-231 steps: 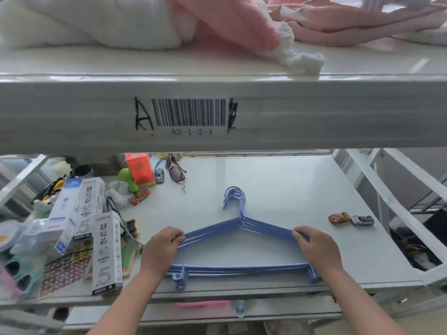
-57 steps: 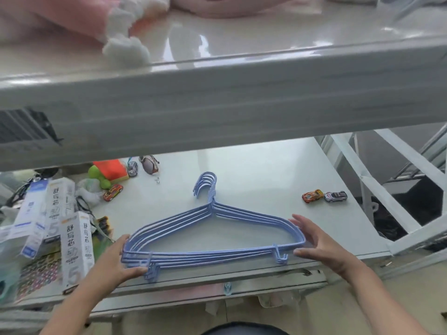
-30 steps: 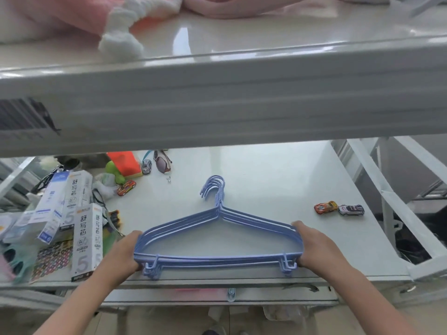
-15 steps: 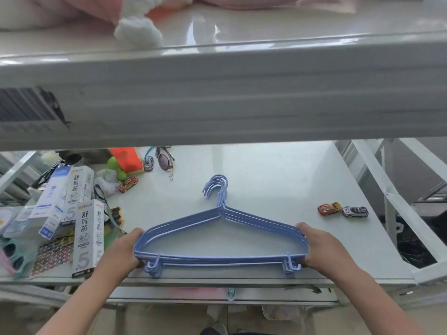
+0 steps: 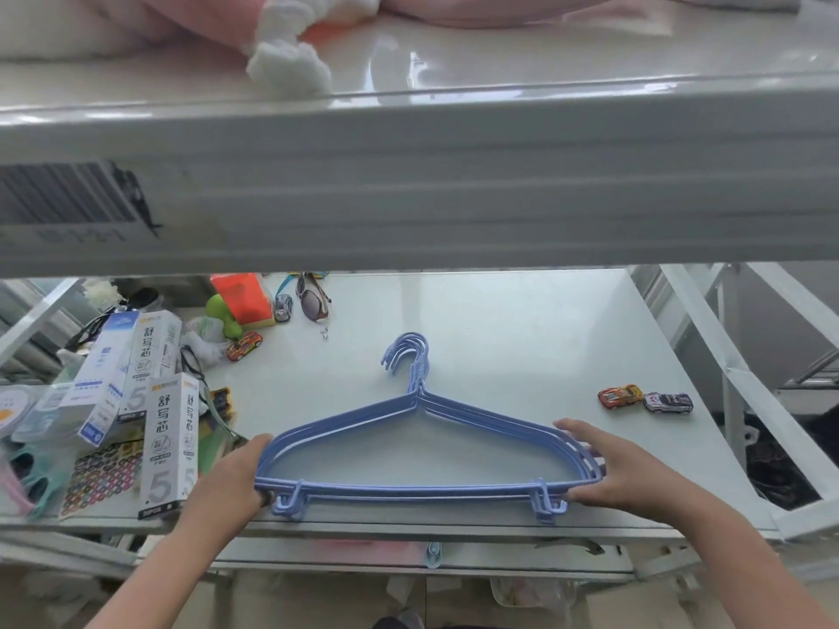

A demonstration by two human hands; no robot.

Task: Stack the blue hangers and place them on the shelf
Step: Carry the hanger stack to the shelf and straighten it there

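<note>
A stack of several blue hangers [image 5: 476, 417] lies flat on the white shelf [image 5: 522, 320], hooks pointing away from me, bottom bars near the front edge. My left hand [image 5: 231, 481] grips the stack's left corner. My right hand [image 5: 622, 465] rests on the right corner, with the fingers spread over the top and the thumb under the bar.
Pen-refill boxes [image 5: 168, 440], stickers and small clutter crowd the shelf's left side. An orange box [image 5: 243, 295], sunglasses [image 5: 311, 301] and toy cars [image 5: 245, 346] lie at the back left. Two toy cars [image 5: 644, 398] sit at the right. An upper shelf [image 5: 408, 174] with pink cloth overhangs.
The hanger stack has been squared up and sits near the front edge. My right hand's fingers have loosened and spread over the right corner; my left hand stays on the left corner.
</note>
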